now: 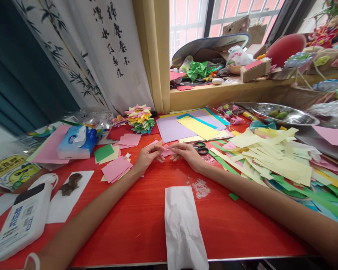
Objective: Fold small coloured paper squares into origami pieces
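Observation:
Over the middle of the red table, both my hands pinch a small piece of pink paper (166, 151) between them. My left hand (148, 156) grips its left side with thumb and fingers. On the other side my right hand (187, 154) has its fingertips closed on the paper; the folds are too small to make out. Left of my left hand lies a stack of pink paper squares (116, 169). Black-handled scissors (201, 148) rest just beyond my right hand. Behind stands a ring of folded pink, yellow and green paper pieces (140, 119).
A white tissue (183, 225) hangs over the front edge. Cut paper strips (278, 157) pile up at right, near a metal plate (284, 108). Purple paper sheets (171, 129) lie behind. A tissue pack (77, 141) and a white box-shaped pack (22, 221) are at left.

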### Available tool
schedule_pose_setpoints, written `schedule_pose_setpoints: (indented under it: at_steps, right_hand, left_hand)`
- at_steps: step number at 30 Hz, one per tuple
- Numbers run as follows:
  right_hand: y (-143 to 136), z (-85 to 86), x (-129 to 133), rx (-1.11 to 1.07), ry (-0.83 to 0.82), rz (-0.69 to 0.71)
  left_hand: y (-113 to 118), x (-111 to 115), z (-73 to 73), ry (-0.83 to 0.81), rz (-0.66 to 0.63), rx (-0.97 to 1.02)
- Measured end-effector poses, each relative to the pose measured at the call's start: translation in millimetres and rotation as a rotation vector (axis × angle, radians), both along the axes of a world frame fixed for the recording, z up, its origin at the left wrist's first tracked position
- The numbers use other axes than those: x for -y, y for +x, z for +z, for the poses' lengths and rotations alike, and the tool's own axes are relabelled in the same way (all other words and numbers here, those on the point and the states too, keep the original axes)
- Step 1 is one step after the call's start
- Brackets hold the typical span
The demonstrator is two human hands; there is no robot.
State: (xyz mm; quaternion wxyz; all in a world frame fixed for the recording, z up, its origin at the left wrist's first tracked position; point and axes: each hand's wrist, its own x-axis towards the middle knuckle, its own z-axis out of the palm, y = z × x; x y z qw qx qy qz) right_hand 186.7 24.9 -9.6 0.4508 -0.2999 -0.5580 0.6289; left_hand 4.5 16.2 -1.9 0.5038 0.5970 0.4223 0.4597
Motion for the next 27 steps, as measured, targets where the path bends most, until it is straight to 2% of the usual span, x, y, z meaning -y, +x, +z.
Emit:
schedule_pose_setpoints:
  at_steps: [12, 22, 27]
  right_hand:
    - [-0.3, 0.3, -0.3, 0.060, 0.016, 0.004]
    - [0.1, 0.2, -0.5, 0.066, 0.049, -0.014]
    - [0.3, 0.2, -0.4, 0.094, 0.072, -0.005]
  left_hand:
    - [1.6, 3.2, 2.4, -0.004, 0.001, -0.024]
    - [2.4, 6.0, 5.6, 0.047, -0.069, -0.081]
    - [3.7, 6.1, 6.3, 0.017, -0.052, -0.073]
